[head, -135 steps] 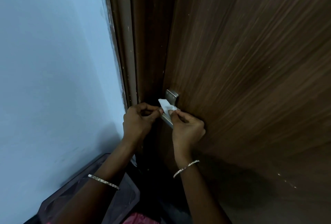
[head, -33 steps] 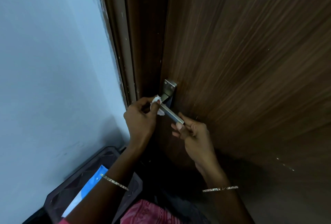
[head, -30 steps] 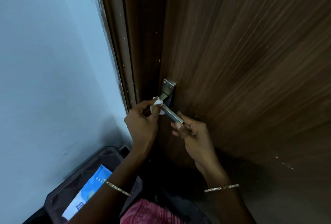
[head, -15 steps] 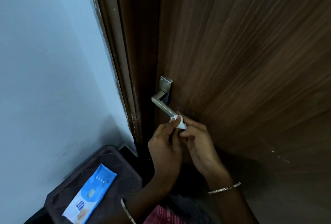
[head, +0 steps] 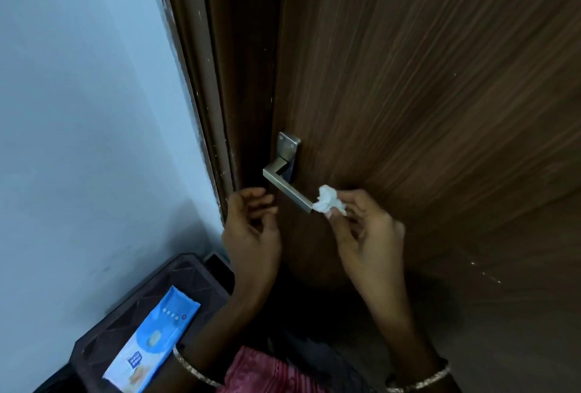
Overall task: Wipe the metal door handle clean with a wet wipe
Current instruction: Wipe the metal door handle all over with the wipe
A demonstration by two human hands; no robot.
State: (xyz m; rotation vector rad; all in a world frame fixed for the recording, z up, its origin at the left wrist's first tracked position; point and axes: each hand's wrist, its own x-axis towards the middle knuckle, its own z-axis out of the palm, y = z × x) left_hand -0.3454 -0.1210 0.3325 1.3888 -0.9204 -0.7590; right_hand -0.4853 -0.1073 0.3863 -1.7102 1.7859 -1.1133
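A square-edged metal door handle (head: pixel 284 186) juts from its plate on the dark wooden door (head: pixel 424 94). My right hand (head: pixel 364 235) pinches a crumpled white wet wipe (head: pixel 328 204) in its fingertips, right at the free end of the lever. To the left of and slightly below the lever is my left hand (head: pixel 251 229), fingers loosely curled and apart, holding nothing and not touching the handle.
A pale blue wall (head: pixel 88 141) meets the brown door frame (head: pixel 204 78) on the left. Below, a dark plastic stool or crate (head: pixel 176 279) carries a blue pack of wet wipes (head: pixel 154 336). Pink cloth shows at the bottom edge.
The wipe has gone from my left hand to my right hand at the lever's end. My left hand has let go and drawn back to the left.
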